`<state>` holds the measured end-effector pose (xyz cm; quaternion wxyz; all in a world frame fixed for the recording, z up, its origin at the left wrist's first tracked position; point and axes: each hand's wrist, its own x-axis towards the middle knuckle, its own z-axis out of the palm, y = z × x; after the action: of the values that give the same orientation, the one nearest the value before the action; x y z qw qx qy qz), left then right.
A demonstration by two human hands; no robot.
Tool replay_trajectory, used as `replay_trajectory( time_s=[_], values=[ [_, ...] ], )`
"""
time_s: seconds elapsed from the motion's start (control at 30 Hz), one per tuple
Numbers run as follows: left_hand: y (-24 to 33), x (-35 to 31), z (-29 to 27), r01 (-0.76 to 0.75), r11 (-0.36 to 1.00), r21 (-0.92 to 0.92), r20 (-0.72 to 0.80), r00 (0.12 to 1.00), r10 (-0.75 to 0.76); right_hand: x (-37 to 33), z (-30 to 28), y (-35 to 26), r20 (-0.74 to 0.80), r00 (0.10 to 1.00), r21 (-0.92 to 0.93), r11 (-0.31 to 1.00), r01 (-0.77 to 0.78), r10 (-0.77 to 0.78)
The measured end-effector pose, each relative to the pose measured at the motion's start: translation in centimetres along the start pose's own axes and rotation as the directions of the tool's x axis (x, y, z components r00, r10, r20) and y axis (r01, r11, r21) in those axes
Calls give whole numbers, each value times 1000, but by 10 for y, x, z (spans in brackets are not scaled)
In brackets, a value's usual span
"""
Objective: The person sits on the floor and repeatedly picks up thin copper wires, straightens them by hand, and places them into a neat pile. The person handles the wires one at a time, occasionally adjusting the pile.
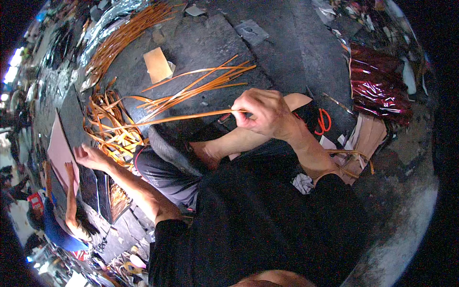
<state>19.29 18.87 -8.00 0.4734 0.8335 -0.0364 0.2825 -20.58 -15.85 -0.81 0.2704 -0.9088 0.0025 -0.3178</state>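
Note:
My right hand [265, 114] is closed in a pinch on one end of a long orange-brown strip [191, 116]. The strip runs leftward, nearly straight, over my knee toward a tangled heap of similar strips [112, 126]. My left hand [92, 158] is beside that heap, at its near left edge, with fingers curled together; whatever they may hold is too small to make out. Beyond the taut strip, a loose bundle of straight strips [205, 91] lies on the dark work surface [210, 43]. My bare lower leg [229, 144] crosses beneath my right hand.
Orange-handled scissors [324, 121] lie right of my right hand, near a shiny dark-red sheet [380, 86] and brown cardboard pieces [368, 136]. A tan card [157, 65] and a long strip bundle [122, 40] sit farther off. At left, another person [64, 225] reaches over a pinkish sheet [62, 153].

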Motion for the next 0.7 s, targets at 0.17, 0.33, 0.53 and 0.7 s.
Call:
replay_trajectory(
  time_s=[0.17, 0.33, 0.53, 0.7],
  values=[
    [179, -127, -6, -52, 936, -348, 807, 491, 327, 4, 26, -4, 148, 978, -32, 988, 151, -145],
    [217, -204, 26, 144, 825, -547, 837, 102, 537, 8, 20, 2, 181, 983, 103, 995, -3, -16],
    [218, -212, 31, -235, 739, -631, 725, 159, 670, -13, 17, 6, 352, 912, 143, 950, -276, 212],
    [193, -239, 3, -51, 960, -276, 862, 428, 271, -18, 38, 4, 260, 917, 140, 928, -346, 303]
  ],
)
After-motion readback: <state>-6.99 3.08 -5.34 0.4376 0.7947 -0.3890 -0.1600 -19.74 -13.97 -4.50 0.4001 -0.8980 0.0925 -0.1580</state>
